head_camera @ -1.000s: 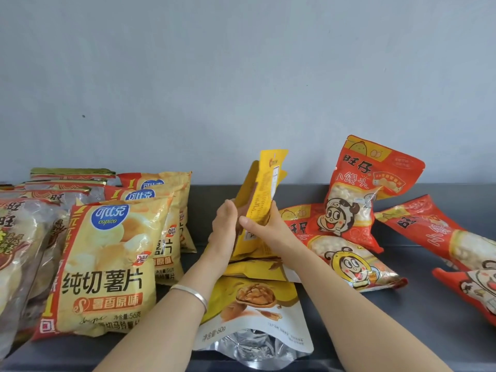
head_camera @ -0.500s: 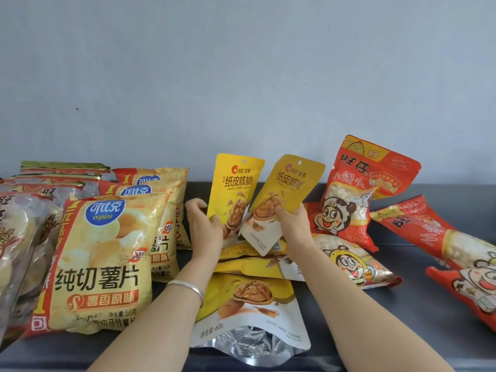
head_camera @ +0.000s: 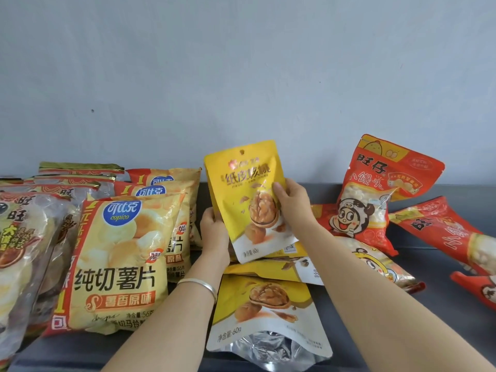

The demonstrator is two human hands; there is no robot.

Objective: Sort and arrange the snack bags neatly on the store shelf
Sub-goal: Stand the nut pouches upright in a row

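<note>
A pale grey wall fills the upper half of the frame, and below it a dark grey shelf runs across the full width.

At lower left stand three yellow potato chip bags, one behind another and facing forward. Just beside them, at the left edge, are clear bags with red print, also lined up front to back.

On the right, one red snack bag leans upright against the wall. More red bags lie flat and at angles around it, reaching the right edge.

In the middle of the frame a yellow walnut pouch is held up off the shelf, label facing the camera and tilted slightly left. Below it, two more walnut pouches lie flat — one mostly covered, the other at lower centre with its silver bottom showing.

The left hand grips the raised pouch at its lower left edge, fingers curled behind and thumb on the front. The right hand holds the right edge, thumb pressed on the printed walnut — fingers wrapped out of sight behind.

A thin silver bracelet circles the left wrist.
</note>
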